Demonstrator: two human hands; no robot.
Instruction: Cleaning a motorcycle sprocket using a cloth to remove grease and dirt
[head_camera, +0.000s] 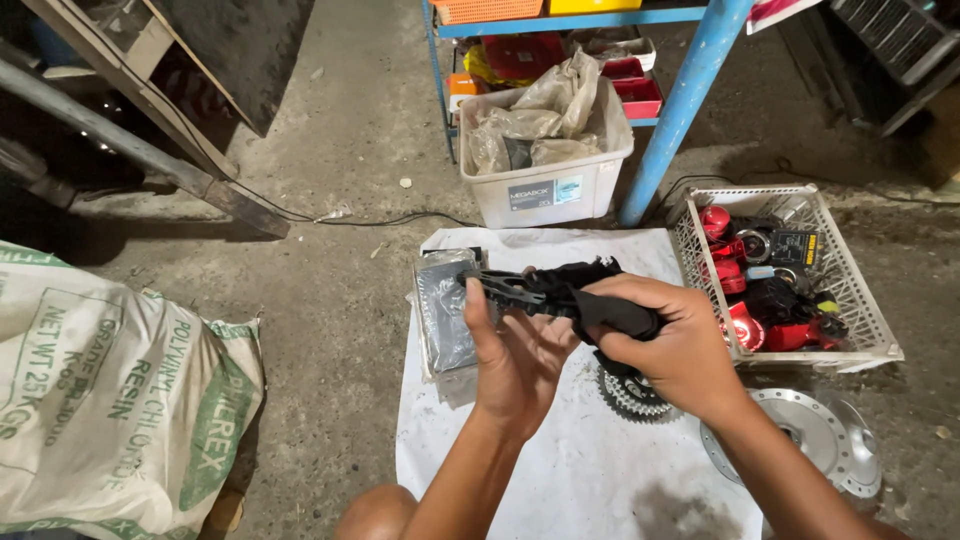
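both hands grip a black bike part over the white sheet — right hand wrapped round it, left hand bracing beneath — seemingly fitting it; steadiness matters next.

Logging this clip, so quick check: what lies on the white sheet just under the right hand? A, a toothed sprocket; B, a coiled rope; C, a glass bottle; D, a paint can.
A: a toothed sprocket lies on the white sheet, partly hidden under the right hand.
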